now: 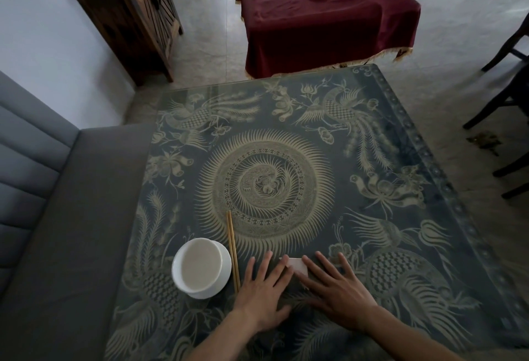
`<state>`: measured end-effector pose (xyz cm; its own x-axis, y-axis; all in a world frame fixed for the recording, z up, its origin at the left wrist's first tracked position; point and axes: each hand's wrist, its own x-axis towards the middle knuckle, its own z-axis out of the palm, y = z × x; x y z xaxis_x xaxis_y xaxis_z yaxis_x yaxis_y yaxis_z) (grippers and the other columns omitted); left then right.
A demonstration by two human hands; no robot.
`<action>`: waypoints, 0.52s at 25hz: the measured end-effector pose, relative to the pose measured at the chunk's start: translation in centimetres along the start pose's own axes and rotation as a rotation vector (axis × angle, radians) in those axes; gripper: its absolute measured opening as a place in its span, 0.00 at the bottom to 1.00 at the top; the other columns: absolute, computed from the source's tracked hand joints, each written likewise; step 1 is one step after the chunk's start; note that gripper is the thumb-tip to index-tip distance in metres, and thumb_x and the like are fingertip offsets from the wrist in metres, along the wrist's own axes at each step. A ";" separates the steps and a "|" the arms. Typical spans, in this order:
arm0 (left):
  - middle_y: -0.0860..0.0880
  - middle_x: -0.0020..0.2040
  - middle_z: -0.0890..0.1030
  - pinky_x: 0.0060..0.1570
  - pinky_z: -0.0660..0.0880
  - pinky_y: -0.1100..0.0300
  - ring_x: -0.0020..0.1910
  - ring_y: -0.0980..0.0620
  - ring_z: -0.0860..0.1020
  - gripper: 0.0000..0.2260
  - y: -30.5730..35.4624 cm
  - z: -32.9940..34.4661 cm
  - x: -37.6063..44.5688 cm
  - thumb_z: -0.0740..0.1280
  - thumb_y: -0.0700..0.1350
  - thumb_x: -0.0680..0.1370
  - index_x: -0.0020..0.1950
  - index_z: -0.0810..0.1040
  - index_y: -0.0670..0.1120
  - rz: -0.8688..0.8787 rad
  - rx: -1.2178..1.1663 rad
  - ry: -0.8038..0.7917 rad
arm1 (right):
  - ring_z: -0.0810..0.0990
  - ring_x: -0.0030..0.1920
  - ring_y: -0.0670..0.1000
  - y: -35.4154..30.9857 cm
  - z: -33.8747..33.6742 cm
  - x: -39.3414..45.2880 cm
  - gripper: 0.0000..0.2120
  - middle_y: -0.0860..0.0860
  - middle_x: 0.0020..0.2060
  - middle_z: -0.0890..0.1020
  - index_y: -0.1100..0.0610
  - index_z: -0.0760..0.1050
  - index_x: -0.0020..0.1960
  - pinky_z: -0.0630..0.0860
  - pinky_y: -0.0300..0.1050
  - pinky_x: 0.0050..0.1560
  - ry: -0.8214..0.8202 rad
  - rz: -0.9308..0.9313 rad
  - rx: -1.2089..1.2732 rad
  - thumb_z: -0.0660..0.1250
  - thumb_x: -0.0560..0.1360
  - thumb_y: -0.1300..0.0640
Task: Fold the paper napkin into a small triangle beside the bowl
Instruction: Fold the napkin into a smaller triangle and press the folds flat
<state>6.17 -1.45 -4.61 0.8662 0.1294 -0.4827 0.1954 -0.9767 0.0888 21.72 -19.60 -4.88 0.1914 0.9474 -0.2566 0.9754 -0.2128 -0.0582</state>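
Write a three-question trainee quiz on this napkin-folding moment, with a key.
1. True or false: the chopsticks lie between the bowl and the left hand.
2. What do both hands press flat on the table?
3. Pick one: the right hand has A) straight fingers, B) a fist.

Key: 1 true. 2 the paper napkin. 3 A.

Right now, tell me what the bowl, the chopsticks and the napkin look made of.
Bowl: glazed white ceramic, probably, by its smooth, thick rim.
Chopsticks: pale wood or bamboo, by their tan, matt look; which one is unclear.
Napkin: thin white paper, lying flat and creased between both hands.
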 end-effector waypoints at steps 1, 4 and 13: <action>0.52 0.80 0.36 0.70 0.31 0.35 0.75 0.41 0.30 0.36 -0.1 -0.1 0.0 0.53 0.65 0.76 0.79 0.41 0.55 0.006 -0.001 -0.001 | 0.47 0.76 0.56 0.6 -0.1 -0.1 0.32 0.49 0.76 0.61 0.42 0.51 0.78 0.51 0.67 0.65 -0.007 -0.030 -0.019 0.53 0.78 0.35; 0.52 0.79 0.34 0.69 0.28 0.36 0.75 0.39 0.30 0.35 -0.2 -0.2 -0.1 0.54 0.64 0.76 0.78 0.41 0.60 0.018 -0.016 -0.001 | 0.56 0.75 0.59 2.1 -0.5 -0.3 0.30 0.50 0.75 0.65 0.38 0.53 0.77 0.50 0.68 0.65 -0.052 -0.121 -0.098 0.51 0.77 0.34; 0.48 0.77 0.29 0.67 0.26 0.35 0.73 0.36 0.27 0.30 0.0 -0.8 -0.2 0.54 0.63 0.79 0.76 0.42 0.67 0.069 0.013 -0.039 | 0.56 0.74 0.63 3.4 -1.4 -0.7 0.33 0.56 0.76 0.62 0.33 0.52 0.75 0.52 0.69 0.63 -0.088 -0.242 -0.122 0.56 0.73 0.28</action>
<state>6.36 -1.29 -3.78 0.8588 0.0555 -0.5093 0.1296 -0.9853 0.1112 25.03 -20.67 -3.54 -0.0541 0.9416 -0.3323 0.9985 0.0527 -0.0132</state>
